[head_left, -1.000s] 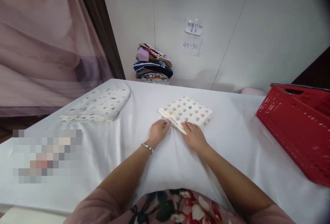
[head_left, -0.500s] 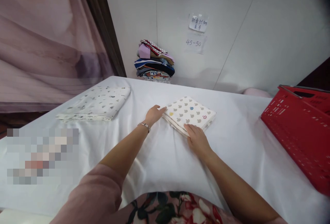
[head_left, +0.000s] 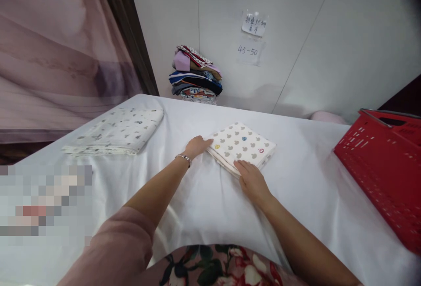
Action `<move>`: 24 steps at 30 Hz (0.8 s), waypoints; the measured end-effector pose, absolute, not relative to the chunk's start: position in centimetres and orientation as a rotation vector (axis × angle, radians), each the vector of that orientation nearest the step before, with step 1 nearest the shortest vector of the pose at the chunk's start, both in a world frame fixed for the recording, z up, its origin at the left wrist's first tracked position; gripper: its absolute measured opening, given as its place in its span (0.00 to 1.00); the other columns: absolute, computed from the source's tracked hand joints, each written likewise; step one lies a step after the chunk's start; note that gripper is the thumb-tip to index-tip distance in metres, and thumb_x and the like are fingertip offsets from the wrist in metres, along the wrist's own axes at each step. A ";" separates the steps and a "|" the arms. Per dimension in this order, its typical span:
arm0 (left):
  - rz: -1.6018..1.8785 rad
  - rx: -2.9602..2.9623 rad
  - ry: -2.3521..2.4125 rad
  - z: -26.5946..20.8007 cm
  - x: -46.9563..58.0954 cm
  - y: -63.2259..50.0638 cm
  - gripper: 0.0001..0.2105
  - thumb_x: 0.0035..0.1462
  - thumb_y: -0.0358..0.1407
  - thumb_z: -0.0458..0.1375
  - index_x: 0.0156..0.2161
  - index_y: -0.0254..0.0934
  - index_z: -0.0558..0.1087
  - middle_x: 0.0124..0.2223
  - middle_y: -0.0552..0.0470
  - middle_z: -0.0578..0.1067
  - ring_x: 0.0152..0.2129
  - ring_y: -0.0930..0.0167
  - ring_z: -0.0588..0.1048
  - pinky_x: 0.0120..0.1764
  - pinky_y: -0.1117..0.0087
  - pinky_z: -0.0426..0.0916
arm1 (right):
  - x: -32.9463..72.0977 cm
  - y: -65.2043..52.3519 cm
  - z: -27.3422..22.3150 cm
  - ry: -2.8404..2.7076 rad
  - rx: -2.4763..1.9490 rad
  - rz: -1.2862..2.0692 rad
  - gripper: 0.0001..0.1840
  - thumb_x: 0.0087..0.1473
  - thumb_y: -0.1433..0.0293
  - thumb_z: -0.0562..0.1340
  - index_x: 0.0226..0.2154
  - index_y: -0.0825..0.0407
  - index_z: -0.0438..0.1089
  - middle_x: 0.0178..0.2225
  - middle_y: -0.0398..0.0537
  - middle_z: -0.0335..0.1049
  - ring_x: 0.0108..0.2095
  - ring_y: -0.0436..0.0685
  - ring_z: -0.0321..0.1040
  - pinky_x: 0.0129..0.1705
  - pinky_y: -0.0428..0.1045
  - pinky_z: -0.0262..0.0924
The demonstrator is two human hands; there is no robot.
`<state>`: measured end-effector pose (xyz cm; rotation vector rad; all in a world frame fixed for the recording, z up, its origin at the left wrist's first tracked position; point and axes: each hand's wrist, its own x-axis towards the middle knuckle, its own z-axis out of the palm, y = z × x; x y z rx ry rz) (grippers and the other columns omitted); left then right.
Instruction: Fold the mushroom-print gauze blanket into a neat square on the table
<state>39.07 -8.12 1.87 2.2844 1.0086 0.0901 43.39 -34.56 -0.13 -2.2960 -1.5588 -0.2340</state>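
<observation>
A folded white cloth (head_left: 241, 143) with grey mushroom prints and a few coloured ones lies on the table in front of me. At its left corner, my left hand (head_left: 196, 146) grips the edge, the thumb on top and the other fingers partly hidden. My right hand (head_left: 253, 180) rests on the near edge, its fingers stretched out together over the top layer. A bracelet (head_left: 184, 159) circles my left wrist. Farther left lies a larger folded white cloth (head_left: 115, 132) with small dark prints, apart from both hands.
A white sheet covers the table (head_left: 204, 216). At the right stands a red plastic basket (head_left: 384, 172) with a metal handle. Beyond the far edge is a stack of folded fabrics (head_left: 196, 75) against the wall. A blurred-out patch (head_left: 42, 202) covers the table's left side.
The view has shifted slightly. My left thumb reaches a little farther over the corner, and that corner sits slightly farther left. My right hand stays on the near edge.
</observation>
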 end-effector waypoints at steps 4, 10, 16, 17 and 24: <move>0.230 2.246 0.993 2.2 39.6 -7.9 0.15 0.47 0.48 0.55 0.29 0.37 0.67 0.31 0.45 0.75 0.33 0.62 0.74 0.33 0.67 0.64 | 43.4 -34.7 0.2 -1.543 -2.262 -0.203 0.31 0.48 0.81 0.49 0.55 0.51 0.59 0.52 0.54 0.64 0.52 0.61 0.60 0.51 0.59 0.58; 0.367 2.049 0.928 2.1 40.3 -8.5 0.12 0.50 0.46 0.53 0.29 0.38 0.64 0.28 0.51 0.72 0.26 0.71 0.72 0.28 0.72 0.64 | 43.8 -34.9 0.4 -1.475 -2.246 -0.407 0.30 0.51 0.82 0.47 0.55 0.52 0.60 0.54 0.55 0.63 0.56 0.61 0.57 0.54 0.59 0.55; 0.309 2.138 1.050 0.2 39.3 -9.0 0.09 0.48 0.42 0.55 0.28 0.38 0.65 0.28 0.49 0.72 0.28 0.66 0.72 0.29 0.69 0.63 | 43.6 -34.5 -0.6 -1.670 -2.373 -0.304 0.31 0.49 0.86 0.49 0.54 0.52 0.64 0.56 0.53 0.62 0.58 0.61 0.54 0.56 0.60 0.52; 0.303 2.153 1.063 0.1 39.1 -9.0 0.09 0.48 0.42 0.55 0.30 0.38 0.66 0.29 0.48 0.73 0.29 0.65 0.73 0.29 0.69 0.63 | 43.5 -34.4 -0.8 -1.683 -2.384 -0.290 0.31 0.49 0.86 0.49 0.54 0.52 0.64 0.57 0.54 0.61 0.58 0.61 0.54 0.56 0.59 0.52; 0.339 2.242 1.080 0.6 38.8 -9.3 0.20 0.52 0.43 0.54 0.49 0.37 0.66 0.45 0.43 0.74 0.41 0.61 0.73 0.40 0.64 0.66 | 43.2 -34.3 -1.5 -1.688 -2.424 -0.332 0.28 0.51 0.85 0.50 0.54 0.55 0.64 0.58 0.56 0.59 0.58 0.62 0.54 0.57 0.59 0.50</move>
